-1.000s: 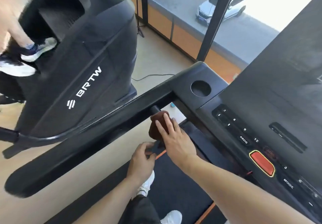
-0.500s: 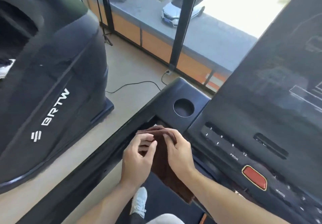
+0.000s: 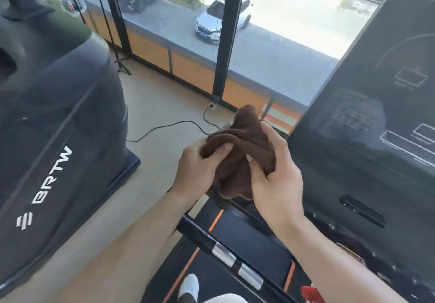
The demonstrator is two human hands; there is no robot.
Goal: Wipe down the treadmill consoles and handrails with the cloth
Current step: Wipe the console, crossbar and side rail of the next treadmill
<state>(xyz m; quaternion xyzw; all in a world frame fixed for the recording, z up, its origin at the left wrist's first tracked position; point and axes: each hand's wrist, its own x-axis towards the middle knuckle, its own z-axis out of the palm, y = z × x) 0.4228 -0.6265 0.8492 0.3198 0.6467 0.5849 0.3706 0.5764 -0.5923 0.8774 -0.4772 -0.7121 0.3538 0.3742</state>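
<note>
Cloth (image 3: 237, 159), brown and bunched, held up in mid-air between both hands at the centre of the head view, clear of every treadmill surface. The left hand (image 3: 196, 173), at about 8 o'clock from the bundle, pinches a folded edge between thumb and curled fingers; the right hand (image 3: 275, 180), at about 4 o'clock, wraps its fingers around the other side with the thumb pressed into the folds. Held from opposite sides and lifted off the machine, the fabric is probably being regathered or refolded to present a fresh face before the next wipe. The console (image 3: 367, 123), a dark screen with faint outlines, fills the 3 o'clock side, its lower button panel running toward 5 o'clock; it lies just beside the right hand and appears the nearest surface to wipe. A black handrail (image 3: 202, 236) with metal sensor plates crosses toward 6 o'clock, under the forearms, above the orange-edged belt (image 3: 247, 239). A neighbouring black machine (image 3: 54, 138) occupies 9 o'clock. A cable (image 3: 164, 126) trails over the floor near 11 o'clock from the cloth, toward a socket below the window.
</note>
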